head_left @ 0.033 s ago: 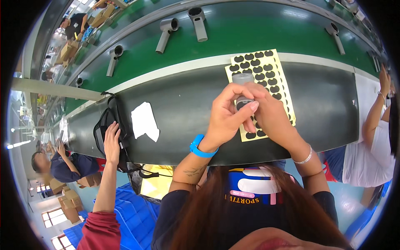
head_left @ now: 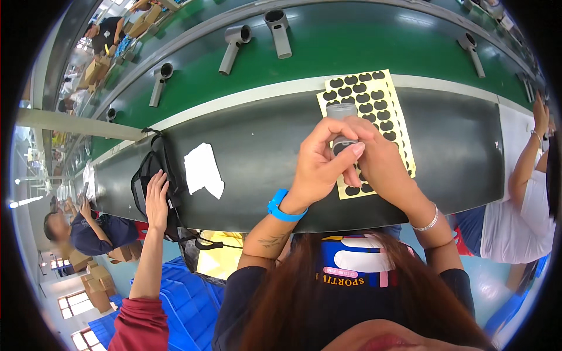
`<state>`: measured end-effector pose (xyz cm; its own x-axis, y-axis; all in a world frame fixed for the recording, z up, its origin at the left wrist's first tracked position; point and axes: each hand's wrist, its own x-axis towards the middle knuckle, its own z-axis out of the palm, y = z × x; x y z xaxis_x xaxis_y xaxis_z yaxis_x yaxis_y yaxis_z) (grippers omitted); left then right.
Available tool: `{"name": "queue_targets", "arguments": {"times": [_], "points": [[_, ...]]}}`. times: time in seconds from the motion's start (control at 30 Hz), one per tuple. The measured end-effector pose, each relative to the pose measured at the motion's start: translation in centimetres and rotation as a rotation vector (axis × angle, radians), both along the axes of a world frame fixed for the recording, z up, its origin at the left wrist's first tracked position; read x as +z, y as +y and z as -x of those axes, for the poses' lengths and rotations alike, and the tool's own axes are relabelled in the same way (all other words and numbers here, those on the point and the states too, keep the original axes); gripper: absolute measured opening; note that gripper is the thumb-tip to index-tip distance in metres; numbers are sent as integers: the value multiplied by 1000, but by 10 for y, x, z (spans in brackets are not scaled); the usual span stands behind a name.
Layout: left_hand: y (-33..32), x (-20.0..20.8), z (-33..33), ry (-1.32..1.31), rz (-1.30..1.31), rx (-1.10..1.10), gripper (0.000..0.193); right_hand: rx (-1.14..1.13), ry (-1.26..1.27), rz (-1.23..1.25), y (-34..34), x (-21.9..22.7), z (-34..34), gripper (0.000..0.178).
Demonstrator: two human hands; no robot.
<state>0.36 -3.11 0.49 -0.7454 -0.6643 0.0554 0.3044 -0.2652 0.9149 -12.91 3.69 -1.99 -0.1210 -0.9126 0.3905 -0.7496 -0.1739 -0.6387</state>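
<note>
Left hand [head_left: 316,167] curled, fingers [head_left: 329,126] closed round grey part [head_left: 341,110]; right hand [head_left: 381,161] arched alongside, grip hidden, can't tell.

You are on a factory floor, at what looks like an assembly line. Past your long black desk [head_left: 257,175] runs a wide green conveyor belt [head_left: 363,44], edged with rails, and matching grey plastic pieces with round hollow heads and straight handles [head_left: 281,41] lie spaced along it. In front of you are pale-yellow sheets with rows of rounded black stickers [head_left: 380,93]. Other people are at the line: a person in a dark navy shirt [head_left: 120,231] to your left, a person in a white top [head_left: 515,225] to your right. Brown cardboard cartons [head_left: 98,286] and blue plastic crates [head_left: 187,298] are at your left.
</note>
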Motion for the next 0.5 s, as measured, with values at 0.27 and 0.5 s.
{"name": "queue_targets", "arguments": {"times": [0.27, 0.5], "points": [[-12, -12, 0, 195, -155, -79, 17, 91, -59, -83, -15, 11, 11, 36], [-32, 0, -4, 161, 202, -89, 18, 342, 26, 120, -58, 35, 30, 48]]}}
